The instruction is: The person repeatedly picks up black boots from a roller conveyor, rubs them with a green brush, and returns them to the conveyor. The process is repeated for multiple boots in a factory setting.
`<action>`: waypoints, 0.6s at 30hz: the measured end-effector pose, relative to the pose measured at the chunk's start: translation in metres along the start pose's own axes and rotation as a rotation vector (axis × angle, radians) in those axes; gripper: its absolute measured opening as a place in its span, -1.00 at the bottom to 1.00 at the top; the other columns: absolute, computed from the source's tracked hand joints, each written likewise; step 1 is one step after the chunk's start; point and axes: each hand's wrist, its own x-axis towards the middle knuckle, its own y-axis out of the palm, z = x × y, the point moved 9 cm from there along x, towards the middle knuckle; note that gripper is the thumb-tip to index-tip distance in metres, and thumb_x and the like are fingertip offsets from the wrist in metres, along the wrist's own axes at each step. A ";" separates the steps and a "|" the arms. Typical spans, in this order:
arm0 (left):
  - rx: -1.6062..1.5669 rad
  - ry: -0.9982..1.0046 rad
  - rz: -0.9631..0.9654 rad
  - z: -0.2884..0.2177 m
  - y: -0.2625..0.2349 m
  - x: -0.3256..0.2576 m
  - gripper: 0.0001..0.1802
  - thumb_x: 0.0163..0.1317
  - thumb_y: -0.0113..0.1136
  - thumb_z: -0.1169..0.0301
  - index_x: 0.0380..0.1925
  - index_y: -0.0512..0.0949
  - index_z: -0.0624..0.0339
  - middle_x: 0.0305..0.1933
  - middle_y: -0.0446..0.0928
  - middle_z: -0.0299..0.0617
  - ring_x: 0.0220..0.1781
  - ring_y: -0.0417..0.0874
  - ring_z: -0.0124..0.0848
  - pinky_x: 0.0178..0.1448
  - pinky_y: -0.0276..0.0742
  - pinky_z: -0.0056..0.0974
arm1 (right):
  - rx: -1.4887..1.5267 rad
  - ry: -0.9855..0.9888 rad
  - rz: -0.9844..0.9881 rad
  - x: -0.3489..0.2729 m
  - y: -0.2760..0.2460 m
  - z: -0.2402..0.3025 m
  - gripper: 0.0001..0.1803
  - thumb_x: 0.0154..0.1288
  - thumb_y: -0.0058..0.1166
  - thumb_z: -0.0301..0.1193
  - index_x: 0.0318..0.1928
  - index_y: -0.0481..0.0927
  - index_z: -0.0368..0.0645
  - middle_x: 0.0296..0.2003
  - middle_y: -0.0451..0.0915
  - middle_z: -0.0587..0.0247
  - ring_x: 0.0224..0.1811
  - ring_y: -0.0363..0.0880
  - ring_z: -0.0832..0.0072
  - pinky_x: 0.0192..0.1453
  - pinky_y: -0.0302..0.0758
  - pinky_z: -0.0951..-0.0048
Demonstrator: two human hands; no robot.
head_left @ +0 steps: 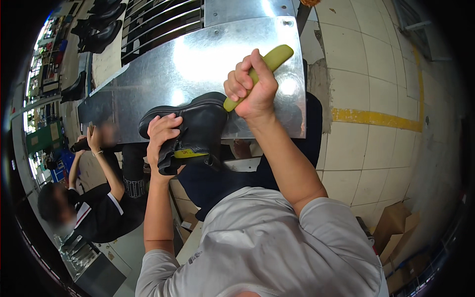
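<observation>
A black ankle boot (200, 121) lies across the near edge of the metal table, its toe to the left and its sole edge along the far side. The opening faces me and shows a bit of yellow lining (190, 153). My left hand (166, 133) is closed round the boot's front and shaft, fingers on the upper. In my right hand (255, 86) is an olive-green bar (279, 55), long and rounded at its ends, with the fist wrapped round its middle. The bar's lower end is at the boot's heel; whether it presses there, I cannot tell.
The shiny metal table (143, 84) meets a rack of metal rollers (163, 29) at its far side. Several black boots (99, 32) stand at the far left. A co-worker (99, 208) sits to the left, hands raised. Cardboard boxes (391, 227) are on the tiled floor at right.
</observation>
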 end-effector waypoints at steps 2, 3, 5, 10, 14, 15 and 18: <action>-0.034 -0.015 -0.004 0.005 -0.003 0.003 -0.48 0.09 0.54 0.21 -0.01 0.51 0.10 0.18 0.67 -0.05 0.30 0.64 -0.05 0.55 0.20 0.13 | 0.044 0.015 -0.013 0.004 -0.002 -0.001 -0.55 0.61 -0.06 -0.01 -0.42 0.48 0.01 -0.74 0.16 0.49 -0.76 0.09 0.59 -0.65 0.12 0.44; -0.050 -0.022 -0.006 0.008 -0.004 0.004 -0.48 0.09 0.53 0.21 -0.01 0.51 0.11 0.18 0.67 -0.05 0.30 0.64 -0.05 0.55 0.20 0.13 | 0.066 0.023 -0.020 0.005 -0.002 -0.002 -0.54 0.61 -0.06 -0.01 -0.42 0.48 0.00 -0.74 0.16 0.49 -0.76 0.09 0.59 -0.65 0.12 0.45; -0.065 -0.014 -0.006 0.011 -0.004 0.004 -0.48 0.12 0.50 0.17 0.00 0.52 0.10 0.18 0.67 -0.05 0.30 0.64 -0.05 0.54 0.20 0.12 | 0.044 0.019 -0.006 0.006 -0.002 -0.001 -0.54 0.62 -0.09 0.00 -0.41 0.48 0.00 -0.74 0.16 0.49 -0.76 0.08 0.59 -0.66 0.11 0.45; -0.065 -0.022 -0.020 0.018 -0.002 -0.007 -0.51 0.22 0.41 0.04 0.00 0.54 0.08 0.16 0.68 -0.04 0.29 0.64 -0.05 0.53 0.19 0.11 | 0.048 0.015 0.046 0.005 -0.003 0.001 -0.53 0.62 -0.10 0.01 -0.40 0.48 -0.01 -0.74 0.16 0.49 -0.77 0.08 0.60 -0.67 0.10 0.46; -0.143 -0.030 -0.007 0.020 0.000 0.010 -0.44 0.20 0.43 -0.02 0.01 0.54 0.11 0.16 0.68 -0.03 0.29 0.64 -0.05 0.52 0.19 0.12 | -0.151 -0.033 0.098 0.006 0.011 0.002 -0.59 0.60 -0.01 -0.05 -0.38 0.45 -0.03 -0.73 0.17 0.50 -0.76 0.09 0.63 -0.66 0.11 0.47; -0.246 -0.042 0.015 0.023 0.001 0.023 -0.38 0.12 0.52 0.02 0.02 0.52 0.17 0.16 0.67 0.00 0.29 0.63 -0.05 0.49 0.28 0.07 | -0.232 -0.048 0.112 0.006 0.018 0.003 -0.60 0.59 0.01 -0.08 -0.38 0.45 -0.04 -0.73 0.17 0.50 -0.76 0.09 0.64 -0.66 0.11 0.48; -0.566 -0.332 -0.056 0.058 0.013 0.025 -0.29 -0.07 0.68 0.45 0.07 0.45 0.25 0.18 0.61 0.08 0.27 0.63 -0.12 0.40 0.51 -0.06 | -0.236 0.022 -0.042 0.017 0.015 -0.003 -0.69 0.51 0.17 -0.22 -0.36 0.44 -0.08 -0.70 0.25 0.48 -0.75 0.20 0.65 -0.67 0.14 0.54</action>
